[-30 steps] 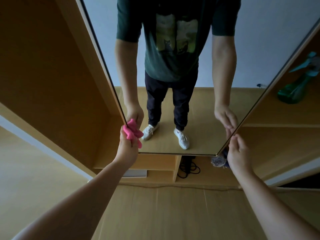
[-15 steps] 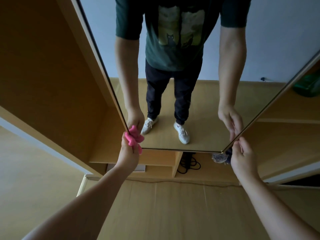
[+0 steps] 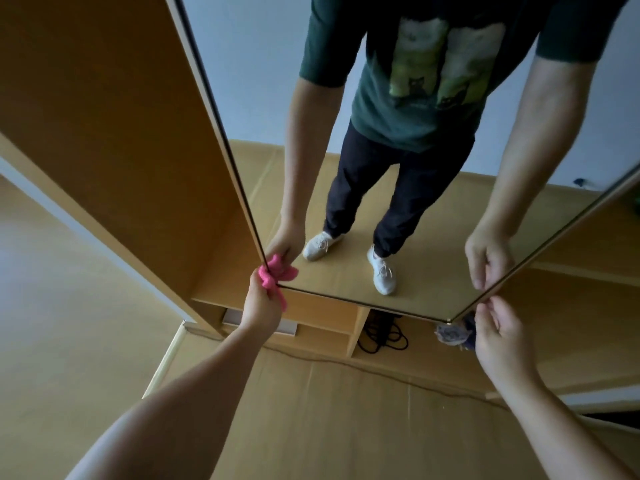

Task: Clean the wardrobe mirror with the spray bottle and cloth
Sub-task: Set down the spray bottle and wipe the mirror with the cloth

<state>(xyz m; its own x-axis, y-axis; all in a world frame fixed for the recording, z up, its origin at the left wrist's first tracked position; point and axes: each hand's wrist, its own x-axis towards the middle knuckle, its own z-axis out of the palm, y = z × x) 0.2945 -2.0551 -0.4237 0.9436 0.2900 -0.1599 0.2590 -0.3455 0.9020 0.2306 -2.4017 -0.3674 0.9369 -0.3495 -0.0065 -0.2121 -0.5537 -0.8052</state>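
**Pink cloth held to corner of wardrobe mirror**

Head view: the tall mirror [image 3: 263, 81], mounted on a tan wooden wardrobe [image 3: 121, 133], is seen from above and fills the upper middle of the frame. A bunched pink cloth [image 3: 273, 275] is gripped in the closed fingers of the left hand [image 3: 261, 303] and is pressed against the mirror's lower left corner, where the dark side edge meets the bottom edge. The right hand [image 3: 498, 337] is held at the mirror's lower right corner, its thumb and loosely curled fingers [image 3: 486, 304] brought up to the thin right edge. Whether that edge is pinched or only touched cannot be told.

In the mirror, a person in a dark green printed T-shirt, dark trousers and pale shoes is reflected, with both hands met by their own reflections at the two lower corners. Below the mirror's bottom edge, a coiled black cable [image 3: 381, 336] is seen in an open wardrobe compartment, and a small greyish bundle [image 3: 450, 336], too blurred to be identified, lies just under the lower right corner. The floor [image 3: 329, 410] in front of the mirror is covered in a tan sheet
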